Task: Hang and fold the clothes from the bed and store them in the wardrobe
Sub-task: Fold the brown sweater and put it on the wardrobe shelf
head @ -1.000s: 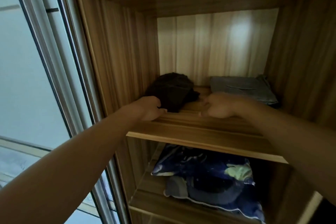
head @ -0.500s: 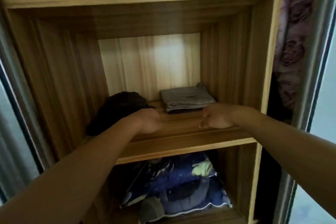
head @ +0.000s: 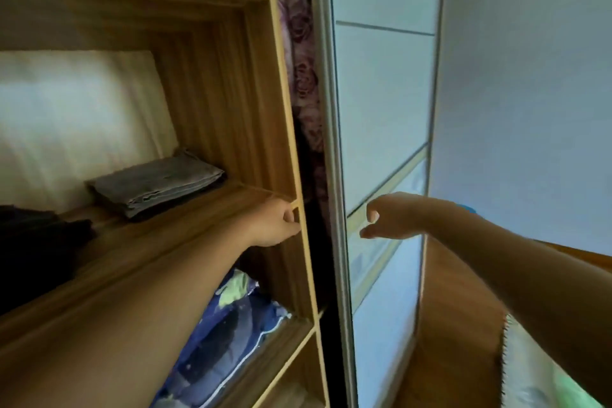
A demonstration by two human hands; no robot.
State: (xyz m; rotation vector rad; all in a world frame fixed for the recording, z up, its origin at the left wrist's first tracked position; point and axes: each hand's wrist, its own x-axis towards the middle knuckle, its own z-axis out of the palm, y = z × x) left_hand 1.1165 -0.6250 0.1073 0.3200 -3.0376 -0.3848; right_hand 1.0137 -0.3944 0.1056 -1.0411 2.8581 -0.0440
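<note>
Head view: your left hand (head: 276,225) curls its fingers round the wardrobe's side panel (head: 231,109); your right hand (head: 390,219) hangs half-open, holding nothing (near the sliding door (head: 381,109)). Folded grey clothes (head: 155,185) lie on the shelf (head: 198,205).

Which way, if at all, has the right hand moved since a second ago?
Yes. The right hand has left the shelf and moved right, past the wardrobe's side panel, to the sliding door, holding nothing.

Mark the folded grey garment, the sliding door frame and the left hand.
folded grey garment (head: 155,184), head view, top face.
sliding door frame (head: 334,175), head view, metal upright.
left hand (head: 275,224), head view, back of hand.
</note>
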